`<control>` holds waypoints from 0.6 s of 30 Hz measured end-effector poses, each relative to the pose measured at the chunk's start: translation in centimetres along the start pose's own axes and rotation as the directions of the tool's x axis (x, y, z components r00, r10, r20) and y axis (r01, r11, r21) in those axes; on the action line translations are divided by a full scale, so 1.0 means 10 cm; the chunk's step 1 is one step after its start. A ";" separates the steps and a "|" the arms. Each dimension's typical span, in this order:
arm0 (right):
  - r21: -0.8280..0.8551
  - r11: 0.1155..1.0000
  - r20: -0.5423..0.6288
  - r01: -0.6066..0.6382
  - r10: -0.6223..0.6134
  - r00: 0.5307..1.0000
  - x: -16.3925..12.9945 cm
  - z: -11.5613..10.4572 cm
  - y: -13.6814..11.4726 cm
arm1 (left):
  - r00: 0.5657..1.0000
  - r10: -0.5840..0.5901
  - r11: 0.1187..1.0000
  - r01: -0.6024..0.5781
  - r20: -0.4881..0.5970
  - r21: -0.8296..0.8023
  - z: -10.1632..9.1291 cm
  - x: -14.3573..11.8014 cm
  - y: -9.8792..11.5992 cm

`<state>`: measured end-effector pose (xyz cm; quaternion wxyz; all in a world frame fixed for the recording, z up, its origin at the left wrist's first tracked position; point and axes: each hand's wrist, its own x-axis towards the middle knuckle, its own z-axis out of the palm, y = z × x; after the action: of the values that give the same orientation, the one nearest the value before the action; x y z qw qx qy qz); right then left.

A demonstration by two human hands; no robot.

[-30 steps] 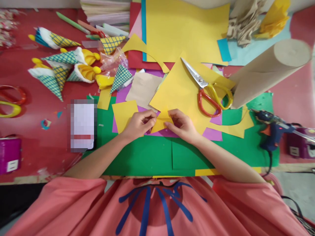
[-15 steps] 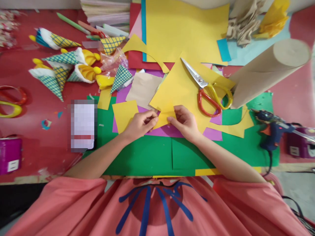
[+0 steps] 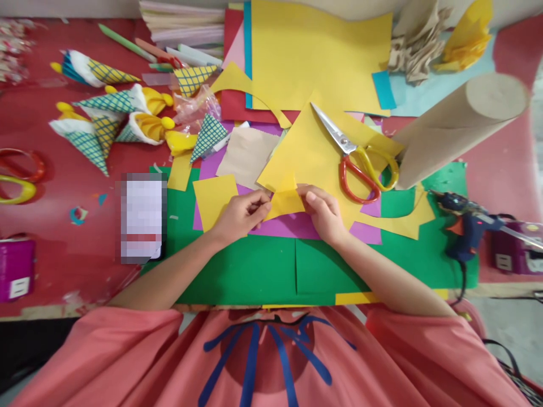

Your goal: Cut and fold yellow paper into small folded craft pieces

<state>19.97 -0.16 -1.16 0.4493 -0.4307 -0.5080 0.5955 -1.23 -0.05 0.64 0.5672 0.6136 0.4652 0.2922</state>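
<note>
Both hands pinch one small yellow paper piece, left hand and right hand at opposite ends, apparently steadying it flat over the purple sheet.

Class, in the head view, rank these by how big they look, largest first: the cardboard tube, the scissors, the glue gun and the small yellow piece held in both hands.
1. Cardboard tube
2. Scissors
3. Glue gun, looks close to the scissors, so that order is unsure
4. Yellow piece
</note>
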 end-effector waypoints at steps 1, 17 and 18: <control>-0.019 1.000 0.014 0.017 -0.016 1.000 0.01 0.00 -0.01 | 1.000 0.000 1.000 0.000 0.005 0.005 0.00 0.00 0.00; 0.233 0.969 0.019 -0.084 0.082 0.996 0.05 0.19 -0.15 | 0.993 0.097 0.953 -0.114 0.074 0.281 0.03 0.01 0.06; 0.208 0.973 0.057 -0.102 0.092 0.994 0.05 0.18 -0.16 | 0.992 0.101 0.950 -0.118 0.073 0.288 0.03 0.01 0.06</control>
<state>18.25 0.02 0.64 0.4509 -0.3908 -0.4307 0.6771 -0.78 -0.09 1.12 0.4664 0.7236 0.4520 0.2336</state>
